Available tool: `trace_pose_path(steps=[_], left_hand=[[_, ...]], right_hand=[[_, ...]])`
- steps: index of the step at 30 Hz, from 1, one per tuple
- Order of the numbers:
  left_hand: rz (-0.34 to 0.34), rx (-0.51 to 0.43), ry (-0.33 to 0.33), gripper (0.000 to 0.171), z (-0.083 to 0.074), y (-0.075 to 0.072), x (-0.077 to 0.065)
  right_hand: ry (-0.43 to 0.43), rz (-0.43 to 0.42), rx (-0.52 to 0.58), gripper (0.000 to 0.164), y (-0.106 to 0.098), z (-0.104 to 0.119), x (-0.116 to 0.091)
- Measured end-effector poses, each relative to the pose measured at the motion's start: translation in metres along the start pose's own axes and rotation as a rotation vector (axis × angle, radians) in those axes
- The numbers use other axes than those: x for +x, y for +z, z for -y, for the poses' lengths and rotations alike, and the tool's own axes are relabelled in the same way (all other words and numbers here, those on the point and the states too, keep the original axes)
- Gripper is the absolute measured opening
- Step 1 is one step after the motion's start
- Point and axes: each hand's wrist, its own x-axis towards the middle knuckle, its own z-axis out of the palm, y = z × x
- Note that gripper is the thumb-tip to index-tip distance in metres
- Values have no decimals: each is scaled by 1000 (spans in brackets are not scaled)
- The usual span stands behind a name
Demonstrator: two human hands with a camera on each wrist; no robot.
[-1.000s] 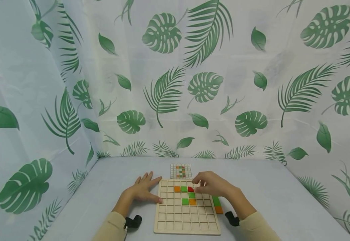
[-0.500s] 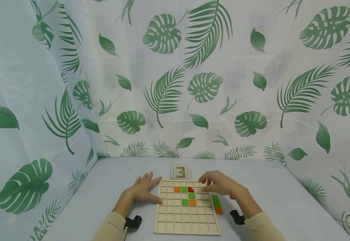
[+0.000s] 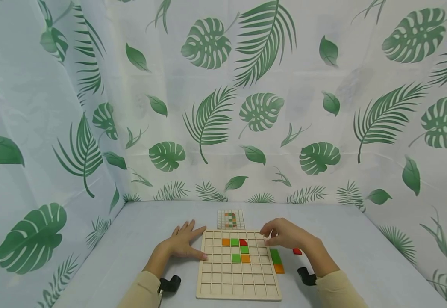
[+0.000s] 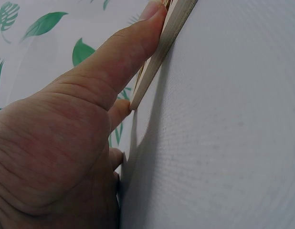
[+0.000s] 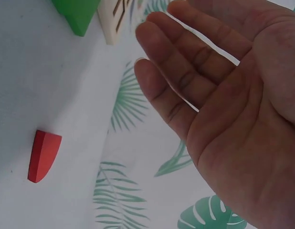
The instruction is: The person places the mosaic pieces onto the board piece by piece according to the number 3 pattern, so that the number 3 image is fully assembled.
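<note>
A wooden grid board [image 3: 223, 278] lies on the table with several coloured tiles in its upper middle cells, among them a red rounded tile [image 3: 243, 242], a green tile [image 3: 244, 250] and an orange tile [image 3: 245, 258]. My left hand [image 3: 185, 240] is spread at the board's upper left, thumb on its left edge; in the left wrist view the thumb [image 4: 133, 52] presses the rim. Fingers loosely bent, my right hand [image 3: 286, 234] hovers by the board's upper right edge. Its palm [image 5: 252, 124] and fingers are bare of any piece in the right wrist view.
Behind the board lies a small pattern card [image 3: 231, 219]. Green pieces [image 3: 275, 256] and an orange piece [image 3: 279, 268] lie along the board's right side. A red rounded piece [image 3: 297, 251] sits farther right, under the right forearm. Leaf-print curtains [image 3: 216, 179] enclose the table.
My right hand has drawn back to the right from the red tile on the board, uncovering the loose red piece on the table. The left hand has stayed in place.
</note>
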Motion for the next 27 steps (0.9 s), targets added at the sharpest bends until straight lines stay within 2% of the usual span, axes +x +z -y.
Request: trace_pose_path(steps=[4,7,23,27], left_hand=[[-6,7,0,108,1,0,0],[-9,13,2,109,1,0,0],[5,-4,-3,109,0,-2,0],[6,-3,-2,109,-1,-2,-1]], right_hand=[[91,10,10,26,1,-2,-1],[123,25,12,25,1,-4,-3],[20,69,-17,17,1,-16,-4],[20,75,-22,18,2,-17,-4]])
